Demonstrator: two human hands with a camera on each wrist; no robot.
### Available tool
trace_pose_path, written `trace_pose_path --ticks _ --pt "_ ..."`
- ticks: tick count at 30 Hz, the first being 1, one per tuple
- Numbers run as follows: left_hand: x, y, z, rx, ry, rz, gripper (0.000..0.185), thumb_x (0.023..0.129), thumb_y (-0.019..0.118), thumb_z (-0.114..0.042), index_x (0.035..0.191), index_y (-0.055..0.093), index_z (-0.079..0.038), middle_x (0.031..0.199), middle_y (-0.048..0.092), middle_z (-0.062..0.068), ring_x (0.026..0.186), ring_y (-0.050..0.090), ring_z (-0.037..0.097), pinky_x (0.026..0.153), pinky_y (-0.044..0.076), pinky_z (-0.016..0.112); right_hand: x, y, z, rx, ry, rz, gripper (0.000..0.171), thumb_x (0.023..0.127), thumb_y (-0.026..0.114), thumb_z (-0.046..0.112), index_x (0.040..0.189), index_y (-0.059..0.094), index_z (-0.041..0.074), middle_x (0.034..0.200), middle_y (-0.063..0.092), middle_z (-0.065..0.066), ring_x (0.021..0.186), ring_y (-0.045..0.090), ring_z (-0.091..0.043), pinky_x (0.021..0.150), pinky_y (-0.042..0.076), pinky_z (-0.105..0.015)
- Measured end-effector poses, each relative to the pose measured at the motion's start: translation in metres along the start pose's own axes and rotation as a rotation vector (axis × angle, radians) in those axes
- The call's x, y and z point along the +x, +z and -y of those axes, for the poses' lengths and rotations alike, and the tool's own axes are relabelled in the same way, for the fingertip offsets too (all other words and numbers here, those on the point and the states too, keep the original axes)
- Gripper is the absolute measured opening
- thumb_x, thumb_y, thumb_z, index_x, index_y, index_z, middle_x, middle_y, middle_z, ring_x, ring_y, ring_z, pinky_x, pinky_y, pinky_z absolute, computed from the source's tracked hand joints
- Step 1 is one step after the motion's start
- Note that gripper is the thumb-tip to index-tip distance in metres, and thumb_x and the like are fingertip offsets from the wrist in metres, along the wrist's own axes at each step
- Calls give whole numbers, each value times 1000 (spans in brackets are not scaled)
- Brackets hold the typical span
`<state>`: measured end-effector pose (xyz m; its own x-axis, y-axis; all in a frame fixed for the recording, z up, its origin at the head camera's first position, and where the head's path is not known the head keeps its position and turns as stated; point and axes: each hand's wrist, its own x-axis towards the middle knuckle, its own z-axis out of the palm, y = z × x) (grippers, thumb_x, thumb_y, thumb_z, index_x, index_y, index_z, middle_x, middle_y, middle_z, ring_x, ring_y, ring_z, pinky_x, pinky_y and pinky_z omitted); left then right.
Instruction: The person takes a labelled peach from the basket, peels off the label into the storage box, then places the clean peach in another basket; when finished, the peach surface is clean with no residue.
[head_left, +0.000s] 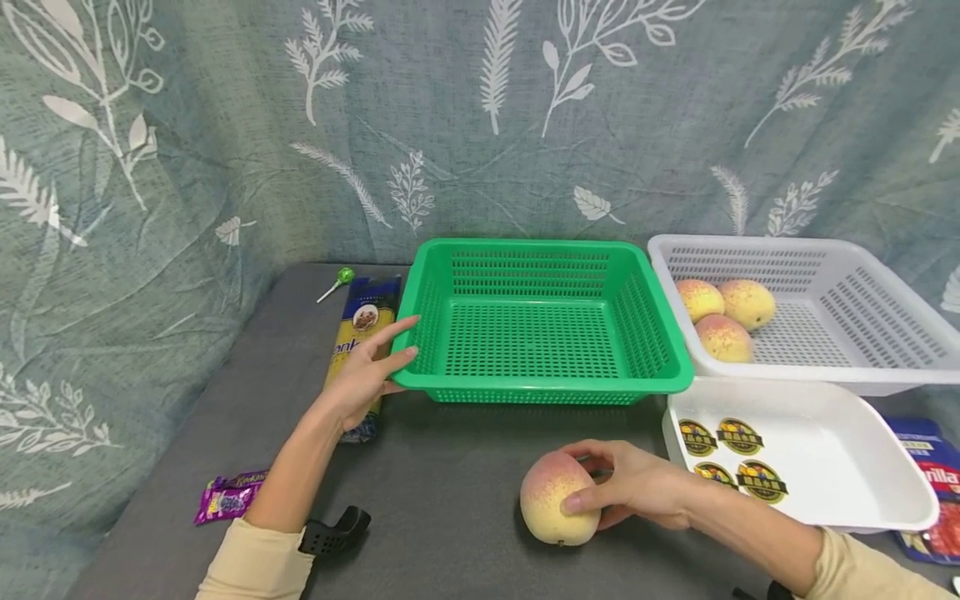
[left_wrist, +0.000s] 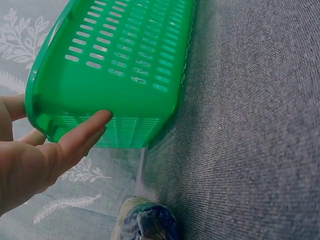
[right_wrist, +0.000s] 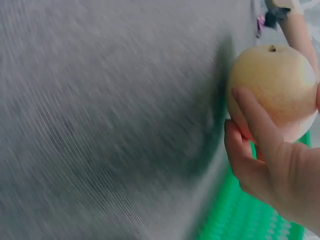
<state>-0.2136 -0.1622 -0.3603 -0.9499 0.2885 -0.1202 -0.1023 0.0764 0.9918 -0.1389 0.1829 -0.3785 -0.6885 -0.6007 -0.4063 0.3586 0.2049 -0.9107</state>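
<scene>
My right hand (head_left: 637, 487) grips the peach (head_left: 558, 498) on the table (head_left: 442, 475); my left hand (head_left: 367, 371), fingers straight, touches the green basket (head_left: 540, 321) at its corner.

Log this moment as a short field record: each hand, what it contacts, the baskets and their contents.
left hand: fingers straight, touching the near-left corner of the green basket
right hand: grips a peach resting on the grey table
green basket contents: nothing visible inside
white basket: three peaches
white tray: four round stickers, no fruit
beside left hand: pasta packet, lollipop
</scene>
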Motion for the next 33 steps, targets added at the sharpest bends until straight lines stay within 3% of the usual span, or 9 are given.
trace_pose_path --ticks 7,12,15,18,22,25,28,33 --pt "-3 -1 -2 -13 0 5 57 103 44 -12 154 20 -13 158 -1 10 136 27 38 103 34 55 -30 -36 42 -46 -112 14 74 88 69 8 145 25 -9 131 42 -22 104 59 -31 86 52 -46" --pt "-5 -2 -4 -10 0 5 57 103 45 -13 154 19 -13 158 -3 9 136 28 38 104 33 56 -57 -93 72 -168 -207 -81 64 92 58 2 146 24 -2 136 32 -20 105 58 -28 86 52 -43" --pt "-6 -4 -4 -4 6 9 58 103 46 -14 154 19 -13 158 -6 8 139 20 38 104 32 58 -71 -135 80 -220 -228 -178 51 95 52 0 142 33 7 132 40 -13 105 57 -23 83 54 -44" --pt "-6 -5 -3 -1 13 22 59 103 46 -15 154 18 -13 158 -8 8 140 17 38 104 31 58 -82 -176 83 -252 -208 -286 43 98 49 0 137 35 11 122 51 -3 102 59 -19 80 55 -44" --pt "-6 -7 0 -25 12 44 58 103 43 -14 155 16 -13 158 -9 9 137 24 40 104 32 57 -90 -218 82 -310 -121 -411 57 101 47 8 148 16 0 115 50 2 95 60 -11 79 55 -43" --pt "-6 -9 2 -45 2 61 58 104 42 -13 155 15 -13 158 -12 9 137 23 39 104 32 57 -91 -241 77 -376 -24 -468 75 103 46 20 148 -7 -9 127 40 -15 89 58 -2 84 53 -46" --pt "-6 -10 2 -66 -2 72 57 104 41 -13 155 14 -13 158 -10 9 135 28 39 103 35 55 -92 -260 69 -404 40 -496 82 103 45 27 145 -15 -9 137 20 -34 85 54 4 89 49 -52" --pt "-6 -10 1 -86 -4 82 56 105 37 -12 155 13 -12 158 1 13 121 48 30 100 40 49 -92 -283 55 -381 101 -500 87 102 47 30 142 -19 -11 140 9 -42 82 55 3 91 47 -52"
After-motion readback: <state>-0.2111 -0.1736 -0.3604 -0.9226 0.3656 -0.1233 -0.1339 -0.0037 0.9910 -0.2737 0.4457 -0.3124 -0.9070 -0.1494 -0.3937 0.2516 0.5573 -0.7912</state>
